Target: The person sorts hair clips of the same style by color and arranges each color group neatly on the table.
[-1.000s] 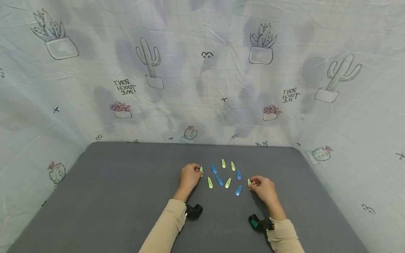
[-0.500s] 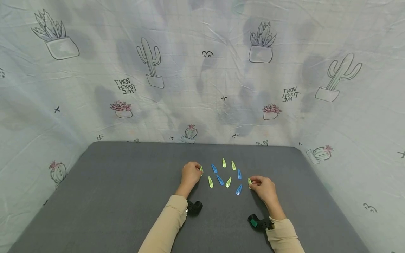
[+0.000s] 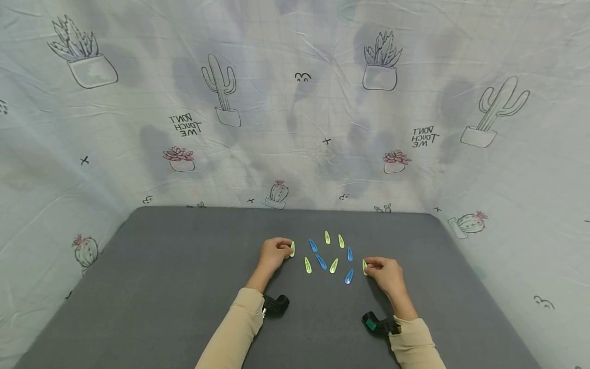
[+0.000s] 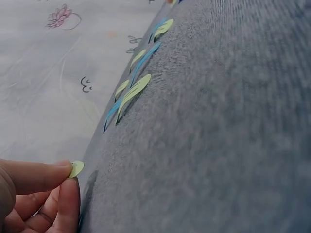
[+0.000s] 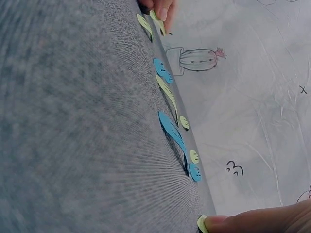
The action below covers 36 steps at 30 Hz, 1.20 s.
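My left hand (image 3: pixel 272 253) pinches a yellow-green snap hair clip (image 3: pixel 292 248) between thumb and fingers at the left end of a group of clips. In the left wrist view only the tip of that clip (image 4: pixel 77 169) shows past the thumb. On the right side, my right hand (image 3: pixel 386 275) pinches another yellow-green hair clip (image 3: pixel 364 267), mostly covered by the thumb in the right wrist view. Between the hands lie several blue hair clips (image 3: pixel 321 262) and several yellow-green ones (image 3: pixel 308 265), spaced apart. Whether the held clips touch the table cannot be told.
A dark grey cloth-like surface (image 3: pixel 175 287) covers the table. Behind it and along both sides hangs a pale sheet (image 3: pixel 258 154) printed with cacti. Each wrist wears a black camera mount, the left one (image 3: pixel 276 306) and the right one (image 3: pixel 379 324).
My left hand and forearm have shifted slightly left, the clip still pinched. My right hand stays in place on its clip. The loose clips lie as before; the head view has drifted a little.
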Motion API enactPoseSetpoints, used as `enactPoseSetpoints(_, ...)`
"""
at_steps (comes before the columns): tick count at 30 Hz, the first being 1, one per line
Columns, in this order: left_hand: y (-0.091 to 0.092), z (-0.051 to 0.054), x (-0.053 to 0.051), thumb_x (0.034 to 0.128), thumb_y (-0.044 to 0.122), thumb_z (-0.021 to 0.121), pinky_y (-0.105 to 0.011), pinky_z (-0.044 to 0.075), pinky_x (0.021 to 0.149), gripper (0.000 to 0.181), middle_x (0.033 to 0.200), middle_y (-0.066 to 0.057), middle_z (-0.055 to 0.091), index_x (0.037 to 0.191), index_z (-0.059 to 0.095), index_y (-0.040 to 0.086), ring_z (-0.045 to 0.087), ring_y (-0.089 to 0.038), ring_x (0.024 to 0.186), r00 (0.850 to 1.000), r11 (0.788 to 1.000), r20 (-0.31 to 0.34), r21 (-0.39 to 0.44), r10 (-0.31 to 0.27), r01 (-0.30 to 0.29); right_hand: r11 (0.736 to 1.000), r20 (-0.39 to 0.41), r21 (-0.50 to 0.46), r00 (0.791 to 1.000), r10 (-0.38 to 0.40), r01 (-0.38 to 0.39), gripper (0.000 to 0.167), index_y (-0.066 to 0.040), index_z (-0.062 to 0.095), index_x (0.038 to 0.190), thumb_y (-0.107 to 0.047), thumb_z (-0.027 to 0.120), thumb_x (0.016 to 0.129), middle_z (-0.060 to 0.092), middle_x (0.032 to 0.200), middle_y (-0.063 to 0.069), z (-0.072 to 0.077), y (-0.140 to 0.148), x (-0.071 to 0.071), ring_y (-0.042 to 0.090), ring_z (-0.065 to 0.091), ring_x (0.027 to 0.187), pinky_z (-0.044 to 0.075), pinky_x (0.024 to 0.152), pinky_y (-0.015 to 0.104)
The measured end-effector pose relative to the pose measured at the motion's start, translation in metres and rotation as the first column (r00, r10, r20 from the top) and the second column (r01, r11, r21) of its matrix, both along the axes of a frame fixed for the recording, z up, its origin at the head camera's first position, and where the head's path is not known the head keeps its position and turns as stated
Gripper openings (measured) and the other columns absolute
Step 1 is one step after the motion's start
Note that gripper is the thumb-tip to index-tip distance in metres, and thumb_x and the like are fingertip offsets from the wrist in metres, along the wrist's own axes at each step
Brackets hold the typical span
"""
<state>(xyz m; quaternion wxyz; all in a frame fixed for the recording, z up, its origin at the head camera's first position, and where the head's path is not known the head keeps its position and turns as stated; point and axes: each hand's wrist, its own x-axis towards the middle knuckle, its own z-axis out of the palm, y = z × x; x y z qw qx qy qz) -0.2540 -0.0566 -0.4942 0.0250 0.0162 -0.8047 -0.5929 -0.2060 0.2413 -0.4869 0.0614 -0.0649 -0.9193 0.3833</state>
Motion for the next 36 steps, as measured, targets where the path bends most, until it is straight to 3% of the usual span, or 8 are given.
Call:
enactPoseSetpoints(6, -0.011, 0.001, 0.005, 0.082, -0.001, 0.068, -0.03, 0.054, 0.07, 0.025, 0.084, -0.01, 0.064, 0.106, 0.07, -0.002, 0.059, -0.012, 0.07, 0.998, 0.991, 0.063, 0.134, -0.016, 0.008, 0.999, 0.012, -0.05, 1.0, -0.008, 0.008, 0.024, -0.001, 0.072, 0.106, -0.006, 0.067, 0.082, 0.071, 0.092, 0.011, -0.004, 0.001, -0.001, 0.02, 0.064, 0.082, 0.048, 0.067, 0.028)
enactPoseSetpoints(15, -0.037, 0.002, 0.012, 0.0823, -0.003, 0.066, -0.028, 0.054, 0.071, 0.028, 0.085, -0.009, 0.063, 0.11, 0.068, -0.004, 0.06, -0.011, 0.072, 0.997, 0.978, 0.076, 0.206, 0.003, -0.019, 0.996, 0.024, -0.093, 1.0, -0.001, 0.003, 0.025, 0.0, 0.071, 0.108, -0.006, 0.066, 0.084, 0.071, 0.093, 0.012, -0.004, 0.001, 0.0, 0.018, 0.064, 0.084, 0.047, 0.069, 0.026)
enactPoseSetpoints(29, -0.07, 0.005, 0.02, 0.0839, 0.0, 0.067, -0.029, 0.054, 0.072, 0.028, 0.09, -0.014, 0.065, 0.112, 0.067, -0.002, 0.062, -0.013, 0.075, 0.994, 0.988, 0.077, 0.128, 0.076, -0.085, 0.992, 0.036, -0.123, 0.999, 0.017, -0.012, 0.025, 0.002, 0.069, 0.11, -0.004, 0.064, 0.086, 0.069, 0.094, 0.013, -0.001, 0.002, 0.002, 0.013, 0.06, 0.08, 0.045, 0.066, 0.023)
enactPoseSetpoints(36, -0.079, 0.006, 0.019, 0.0825, 0.003, 0.069, -0.026, 0.05, 0.063, 0.024, 0.082, -0.011, 0.067, 0.107, 0.07, 0.001, 0.061, -0.011, 0.066, 0.991, 0.989, 0.037, -0.078, 0.132, -0.129, 0.993, 0.034, -0.118, 0.999, 0.013, -0.009, 0.025, 0.002, 0.069, 0.109, -0.004, 0.065, 0.086, 0.069, 0.091, 0.012, 0.0, 0.002, 0.001, 0.008, 0.057, 0.075, 0.044, 0.065, 0.022)
